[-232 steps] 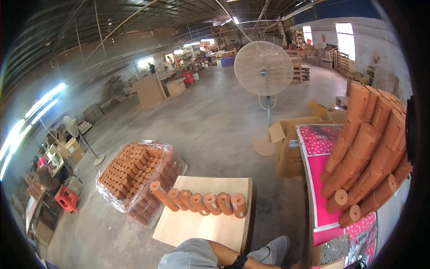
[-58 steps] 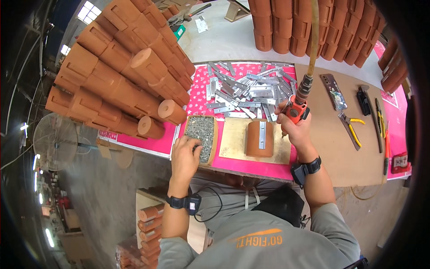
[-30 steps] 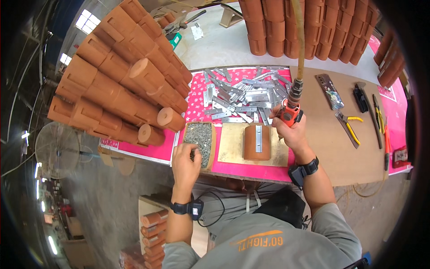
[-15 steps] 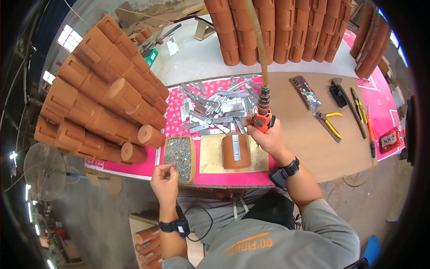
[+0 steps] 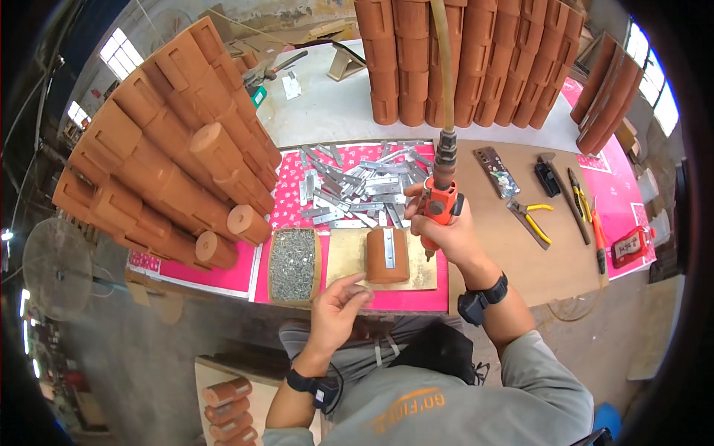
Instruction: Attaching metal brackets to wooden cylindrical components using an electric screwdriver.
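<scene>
A terracotta-coloured cylinder (image 5: 376, 259) lies on a pale board (image 5: 343, 256) near the front edge of the worktop (image 5: 420, 300); this board is the landmark for what follows. A metal strip (image 5: 390, 250) lies along the cylinder's upper side. Over the board's right part, the right hand (image 5: 446, 235) has its grip wrapped around an orange driver (image 5: 440, 201), the tip pointing down and apart from the strip. At the board's front left, the left hand (image 5: 336, 314) curls its thumb and fingers close together just beside the cylinder; whether its grip pinches anything small cannot be told.

By judgement, the strip is placed, but whether any screw fastens it is too small to make out. Plenty seems left: behind the board spreads a heap of loose strips (image 5: 372, 186), just left of it a box (image 5: 318, 262) of screws (image 5: 291, 260), and farther left stacked cylinders (image 5: 160, 160) with no strip visible. Well below the board at lower left, a few cylinders (image 5: 227, 409) appear to carry pale strips already.
</scene>
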`<state>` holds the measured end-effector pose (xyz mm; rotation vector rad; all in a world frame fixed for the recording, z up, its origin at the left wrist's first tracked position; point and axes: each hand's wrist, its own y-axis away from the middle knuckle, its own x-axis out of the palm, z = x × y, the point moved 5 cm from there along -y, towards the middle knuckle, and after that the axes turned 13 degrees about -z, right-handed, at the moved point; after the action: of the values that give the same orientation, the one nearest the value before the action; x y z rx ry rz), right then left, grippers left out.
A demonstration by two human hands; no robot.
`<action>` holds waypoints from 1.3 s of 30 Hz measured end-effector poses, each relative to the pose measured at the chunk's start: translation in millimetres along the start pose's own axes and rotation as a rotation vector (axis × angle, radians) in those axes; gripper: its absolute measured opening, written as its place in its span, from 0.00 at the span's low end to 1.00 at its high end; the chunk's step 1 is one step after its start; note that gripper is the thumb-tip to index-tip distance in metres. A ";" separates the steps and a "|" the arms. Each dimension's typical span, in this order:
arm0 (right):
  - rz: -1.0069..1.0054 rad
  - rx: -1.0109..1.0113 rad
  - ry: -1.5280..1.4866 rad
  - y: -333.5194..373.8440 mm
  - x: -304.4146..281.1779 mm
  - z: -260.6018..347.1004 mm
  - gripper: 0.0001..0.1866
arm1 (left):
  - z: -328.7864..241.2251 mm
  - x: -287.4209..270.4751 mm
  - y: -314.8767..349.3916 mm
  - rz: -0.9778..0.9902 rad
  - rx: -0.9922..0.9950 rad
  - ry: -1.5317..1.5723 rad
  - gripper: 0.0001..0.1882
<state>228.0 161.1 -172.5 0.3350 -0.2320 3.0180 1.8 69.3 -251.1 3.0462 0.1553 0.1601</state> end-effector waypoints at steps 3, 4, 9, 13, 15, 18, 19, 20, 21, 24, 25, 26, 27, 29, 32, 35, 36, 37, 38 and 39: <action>0.093 0.069 0.050 8.9 13.1 29.6 0.17 | 6.0 10.5 2.3 0.037 -0.090 0.047 0.12; 0.093 0.072 0.055 12.1 16.6 36.3 0.17 | 8.1 12.5 2.5 0.049 -0.072 0.017 0.12; 0.186 0.012 -0.083 25.8 35.4 51.0 0.13 | 13.0 24.5 5.4 0.068 -0.071 0.016 0.08; 0.116 0.024 -0.290 37.2 49.8 54.9 0.13 | 13.1 28.0 11.2 0.028 -0.024 -0.029 0.08; 0.137 0.017 -0.298 40.4 52.5 52.0 0.13 | 12.4 28.2 14.1 0.004 -0.022 -0.039 0.07; 0.129 0.010 -0.302 45.2 55.9 47.2 0.12 | 15.6 25.6 17.2 0.007 0.029 -0.132 0.06; 0.120 -0.015 -0.311 45.9 55.5 44.9 0.11 | 16.1 25.3 18.1 0.003 0.028 -0.130 0.06; 0.111 -0.041 -0.320 46.0 55.4 43.5 0.10 | 15.4 25.6 18.9 -0.001 0.052 -0.134 0.06; 0.115 -0.038 -0.319 46.3 56.4 41.9 0.10 | 14.7 25.8 20.0 -0.005 0.076 -0.139 0.06; 0.111 -0.032 -0.345 47.0 58.7 39.5 0.09 | 12.5 26.6 21.6 -0.009 0.087 -0.139 0.06; 0.102 -0.034 -0.319 47.5 59.2 38.6 0.11 | 12.0 26.5 21.8 -0.013 0.085 -0.137 0.06; 0.093 -0.036 -0.292 47.7 59.5 37.8 0.13 | 11.1 26.4 21.9 -0.015 0.099 -0.151 0.06; 0.095 -0.033 -0.290 47.9 60.2 37.7 0.13 | 10.3 26.5 21.9 -0.017 0.112 -0.166 0.06; 0.083 -0.030 -0.347 47.8 60.2 38.5 0.08 | 10.7 26.5 21.4 -0.028 0.114 -0.165 0.06; 0.075 -0.019 -0.323 47.6 59.6 38.1 0.08 | 12.6 27.5 20.5 -0.049 0.112 -0.151 0.07; 0.082 -0.020 -0.328 47.2 59.9 36.7 0.09 | 11.3 28.6 20.3 -0.069 0.105 -0.142 0.07; 0.081 -0.018 -0.326 47.3 59.3 36.5 0.09 | 9.5 29.5 20.4 -0.077 0.106 -0.145 0.07; 0.086 -0.023 -0.314 47.6 58.6 36.8 0.09 | 8.5 31.0 20.6 -0.076 0.104 -0.145 0.07; 0.092 -0.027 -0.302 48.0 58.2 37.0 0.09 | 6.9 31.9 20.8 -0.096 0.116 -0.145 0.07; 0.091 -0.026 -0.301 48.1 57.6 37.1 0.09 | 4.8 32.5 20.6 -0.115 0.130 -0.146 0.07</action>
<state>174.5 112.3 -130.5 0.7986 -0.3166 3.0368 36.5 51.9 -250.8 3.1510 0.3427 -0.0843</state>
